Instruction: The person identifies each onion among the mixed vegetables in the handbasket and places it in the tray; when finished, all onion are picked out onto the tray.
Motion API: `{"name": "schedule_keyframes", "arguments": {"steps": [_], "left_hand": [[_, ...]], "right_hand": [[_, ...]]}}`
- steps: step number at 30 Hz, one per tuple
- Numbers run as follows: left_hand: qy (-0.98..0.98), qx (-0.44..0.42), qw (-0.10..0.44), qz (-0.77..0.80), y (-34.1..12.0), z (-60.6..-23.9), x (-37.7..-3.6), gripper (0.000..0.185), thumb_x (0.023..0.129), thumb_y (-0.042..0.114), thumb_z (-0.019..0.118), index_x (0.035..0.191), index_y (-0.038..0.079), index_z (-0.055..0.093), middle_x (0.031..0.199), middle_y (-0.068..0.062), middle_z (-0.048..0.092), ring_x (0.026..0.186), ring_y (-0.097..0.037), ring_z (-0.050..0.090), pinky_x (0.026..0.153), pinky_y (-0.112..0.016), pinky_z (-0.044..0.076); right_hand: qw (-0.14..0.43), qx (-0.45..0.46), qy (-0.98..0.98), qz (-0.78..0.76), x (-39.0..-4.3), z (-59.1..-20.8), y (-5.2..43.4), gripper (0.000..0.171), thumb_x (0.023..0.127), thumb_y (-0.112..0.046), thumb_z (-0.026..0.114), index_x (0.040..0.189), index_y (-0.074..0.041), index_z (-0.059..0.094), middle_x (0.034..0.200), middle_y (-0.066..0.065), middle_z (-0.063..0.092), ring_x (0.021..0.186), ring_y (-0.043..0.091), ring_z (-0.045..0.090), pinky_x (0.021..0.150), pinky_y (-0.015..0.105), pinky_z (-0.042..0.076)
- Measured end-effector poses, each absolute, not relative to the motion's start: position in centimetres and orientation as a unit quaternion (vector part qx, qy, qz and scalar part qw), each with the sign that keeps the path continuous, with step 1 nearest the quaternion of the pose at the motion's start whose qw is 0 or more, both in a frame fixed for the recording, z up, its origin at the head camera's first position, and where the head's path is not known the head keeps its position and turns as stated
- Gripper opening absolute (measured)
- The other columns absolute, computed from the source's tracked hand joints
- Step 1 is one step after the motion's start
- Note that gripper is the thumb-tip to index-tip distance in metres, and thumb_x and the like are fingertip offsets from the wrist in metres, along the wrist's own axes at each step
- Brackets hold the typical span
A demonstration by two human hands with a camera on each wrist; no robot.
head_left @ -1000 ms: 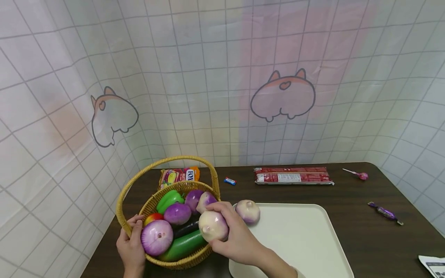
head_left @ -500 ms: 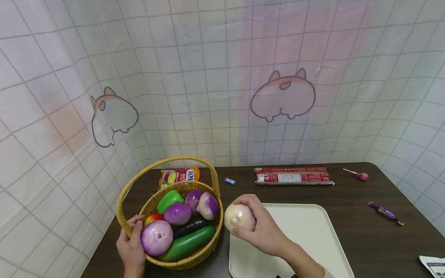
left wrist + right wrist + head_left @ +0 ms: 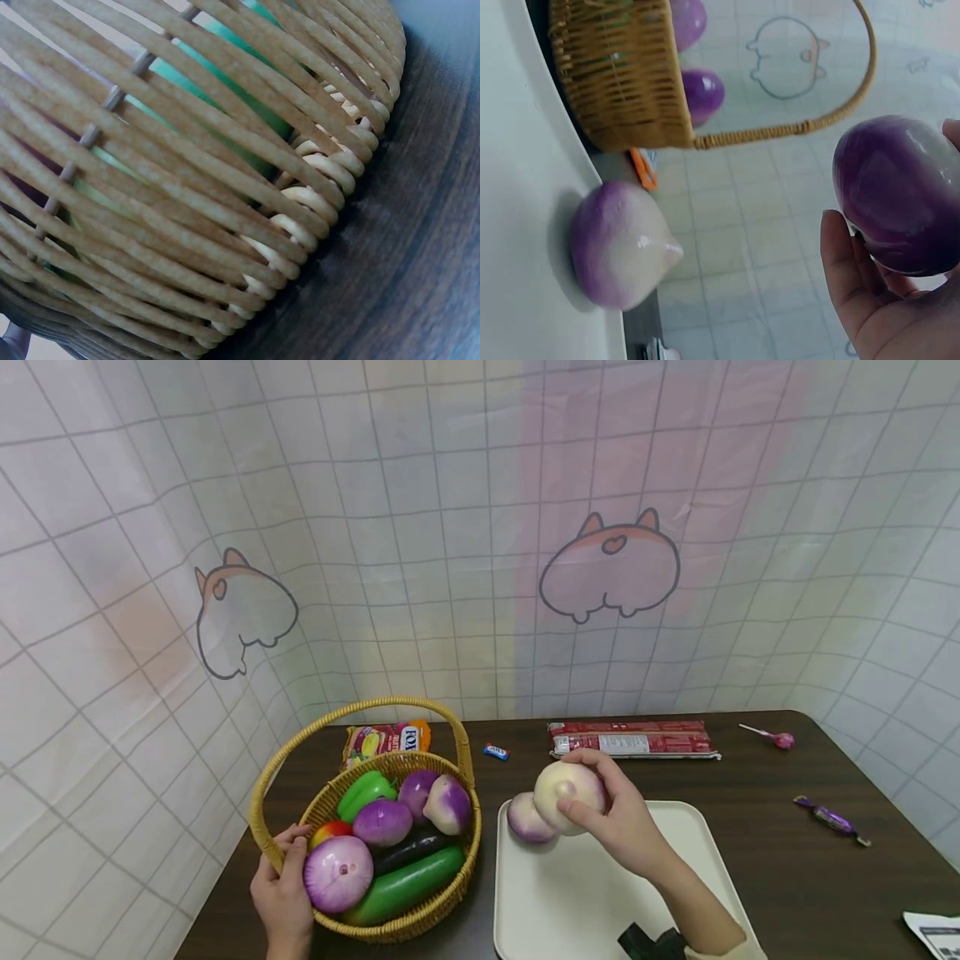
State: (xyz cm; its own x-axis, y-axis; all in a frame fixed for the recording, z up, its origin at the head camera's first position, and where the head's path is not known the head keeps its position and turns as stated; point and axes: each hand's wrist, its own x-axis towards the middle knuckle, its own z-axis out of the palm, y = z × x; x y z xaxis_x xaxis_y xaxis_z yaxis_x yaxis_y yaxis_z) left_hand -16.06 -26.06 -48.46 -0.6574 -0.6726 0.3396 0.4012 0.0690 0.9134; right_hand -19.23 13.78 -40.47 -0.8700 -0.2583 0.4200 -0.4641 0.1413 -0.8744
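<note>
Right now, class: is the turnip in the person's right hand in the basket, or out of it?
Out. The right hand holds the turnip over the tray, beside a second turnip, well clear of the basket.

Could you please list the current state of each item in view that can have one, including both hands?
Left hand: grips the basket rim.
Right hand: holds a turnip above the tray.
Held turnip: lifted, in the fingers.
Second turnip: lying on the tray's near-left corner.
Basket: upright on the table, full of toy vegetables.
Tray: flat on the table, mostly bare.
</note>
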Motion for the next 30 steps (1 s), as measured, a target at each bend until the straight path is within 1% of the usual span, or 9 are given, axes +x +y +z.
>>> {"name": "schedule_keyframes", "arguments": {"steps": [5,13,16,21,26,30], "left_hand": [[-0.612,0.11,0.399,-0.674,-26.0,-48.5,-16.0,0.024,0.095,0.002,0.06,0.08,-0.014,0.05,0.097,-0.009,0.07,0.109,-0.026,0.056,0.092,-0.017,0.043],[-0.622,0.123,0.391,-0.667,-26.0,-48.4,-15.8,0.026,0.095,0.004,0.061,0.081,-0.015,0.051,0.097,-0.005,0.071,0.11,-0.023,0.056,0.092,-0.015,0.043],[-0.623,0.122,0.391,-0.667,-26.0,-48.4,-15.8,0.025,0.095,0.004,0.061,0.081,-0.014,0.051,0.097,-0.004,0.071,0.11,-0.023,0.056,0.092,-0.015,0.042],[-0.616,0.115,0.395,-0.672,-25.9,-48.4,-15.8,0.024,0.095,0.003,0.061,0.08,-0.014,0.051,0.095,-0.002,0.071,0.109,-0.023,0.056,0.092,-0.015,0.042],[-0.615,0.111,0.4,-0.67,-25.9,-48.2,-15.8,0.024,0.094,0.002,0.061,0.082,-0.016,0.051,0.094,-0.001,0.071,0.108,-0.021,0.056,0.092,-0.015,0.042],[-0.616,0.112,0.398,-0.67,-25.9,-48.3,-15.9,0.024,0.094,0.003,0.061,0.082,-0.015,0.052,0.094,-0.001,0.07,0.107,-0.02,0.056,0.091,-0.015,0.043]], "right_hand": [[0.092,0.228,-0.759,0.603,-19.4,-40.4,14.7,0.041,0.09,-0.007,0.067,0.127,-0.009,0.05,0.127,0.011,0.054,0.109,0.023,0.053,0.084,0.03,0.053],[0.098,0.228,-0.778,0.577,-19.7,-40.6,16.2,0.04,0.091,-0.008,0.066,0.127,-0.008,0.05,0.129,0.01,0.054,0.109,0.018,0.054,0.085,0.029,0.052],[0.11,0.225,-0.787,0.564,-19.9,-40.4,17.3,0.04,0.091,-0.006,0.065,0.128,-0.008,0.05,0.129,0.009,0.053,0.108,0.016,0.054,0.085,0.027,0.051],[0.127,0.204,-0.787,0.569,-20.4,-40.3,19.3,0.042,0.091,-0.004,0.066,0.129,-0.006,0.049,0.129,0.009,0.05,0.107,0.014,0.052,0.083,0.023,0.05],[0.128,0.17,-0.79,0.575,-21.2,-40.2,20.7,0.043,0.092,-0.008,0.066,0.131,-0.004,0.047,0.129,0.008,0.048,0.107,0.015,0.049,0.083,0.018,0.048],[0.124,0.145,-0.804,0.563,-21.6,-40.6,21.7,0.045,0.094,-0.014,0.066,0.133,-0.005,0.047,0.13,0.007,0.048,0.107,0.014,0.05,0.083,0.015,0.047]]}}
